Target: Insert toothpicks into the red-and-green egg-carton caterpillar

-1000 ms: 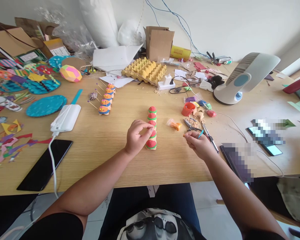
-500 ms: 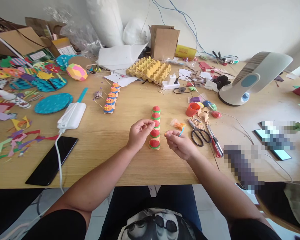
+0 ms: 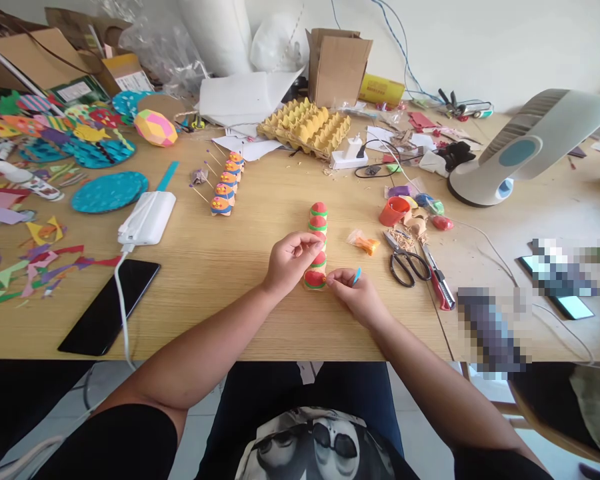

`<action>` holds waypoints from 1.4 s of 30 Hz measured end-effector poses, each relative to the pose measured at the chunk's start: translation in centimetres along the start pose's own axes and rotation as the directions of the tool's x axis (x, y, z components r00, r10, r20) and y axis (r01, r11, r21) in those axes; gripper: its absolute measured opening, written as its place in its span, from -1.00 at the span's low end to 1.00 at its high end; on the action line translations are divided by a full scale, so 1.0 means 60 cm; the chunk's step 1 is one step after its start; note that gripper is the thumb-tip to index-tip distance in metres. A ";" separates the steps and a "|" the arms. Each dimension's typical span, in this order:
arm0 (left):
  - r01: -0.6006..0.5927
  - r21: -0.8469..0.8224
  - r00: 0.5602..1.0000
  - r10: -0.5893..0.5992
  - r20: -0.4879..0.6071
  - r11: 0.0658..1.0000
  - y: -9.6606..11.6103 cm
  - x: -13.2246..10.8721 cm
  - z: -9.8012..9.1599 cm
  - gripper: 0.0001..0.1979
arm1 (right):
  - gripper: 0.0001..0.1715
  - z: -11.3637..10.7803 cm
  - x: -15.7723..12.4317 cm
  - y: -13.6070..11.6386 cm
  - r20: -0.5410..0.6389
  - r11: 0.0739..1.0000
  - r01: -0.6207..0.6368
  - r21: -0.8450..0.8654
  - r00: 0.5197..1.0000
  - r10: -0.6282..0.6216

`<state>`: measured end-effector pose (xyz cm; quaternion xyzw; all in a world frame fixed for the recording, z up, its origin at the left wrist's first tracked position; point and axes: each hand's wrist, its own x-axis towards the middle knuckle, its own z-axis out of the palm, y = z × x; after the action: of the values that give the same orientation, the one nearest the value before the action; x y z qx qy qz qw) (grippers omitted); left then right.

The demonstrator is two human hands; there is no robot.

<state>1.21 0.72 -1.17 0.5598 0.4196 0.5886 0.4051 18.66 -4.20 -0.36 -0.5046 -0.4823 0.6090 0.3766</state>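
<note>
A strip of egg-carton bumps (image 3: 315, 279), painted red with green bands, lies lengthwise on the table before me. My left hand (image 3: 291, 261) is closed in a pinch over its middle; anything between those fingertips is too small to make out. At the near bump, the fingertips of my right hand (image 3: 354, 293) are pinched against the right edge. A small blue stick-like tool (image 3: 357, 275) pokes up from that hand's fingers. Just beyond lies a clear bag with orange clay (image 3: 365, 243).
Black-handled scissors (image 3: 405, 263), a red utility knife (image 3: 441, 283) and a red cup (image 3: 395, 211) lie to the right. A finished-looking orange-and-blue carton strip (image 3: 223, 193), a white power bank (image 3: 153, 219) and a black phone (image 3: 111, 307) are at left. A white fan-like device (image 3: 520, 153) stands far right.
My right hand has moved left and reached the near bump of the red strip. My left hand stays over the strip's middle. The whole view has shifted slightly.
</note>
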 end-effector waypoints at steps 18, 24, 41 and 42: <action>-0.077 -0.005 0.996 0.077 0.037 0.997 0.005 -0.003 0.003 -0.86 | -0.69 0.011 0.004 0.009 -0.066 0.972 0.100 -0.210 0.991 -0.116; -0.080 -0.012 0.996 0.081 0.036 0.997 0.004 -0.003 0.002 -0.86 | -0.74 0.011 0.004 0.008 -0.082 0.961 0.121 -0.249 0.986 -0.145; -0.083 0.000 0.996 0.083 0.028 0.997 0.007 -0.003 0.003 -0.86 | -0.83 0.020 0.004 0.009 -0.069 0.889 0.238 -0.390 0.956 -0.287; -0.082 -0.001 0.996 0.082 0.028 0.997 0.006 -0.003 0.003 -0.86 | -0.81 0.019 0.004 0.007 -0.072 0.900 0.230 -0.371 0.959 -0.275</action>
<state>1.40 0.45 -0.87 0.5846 0.3907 0.5969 0.3863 17.54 -4.33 -0.78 -0.5341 -0.6227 0.4246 0.3830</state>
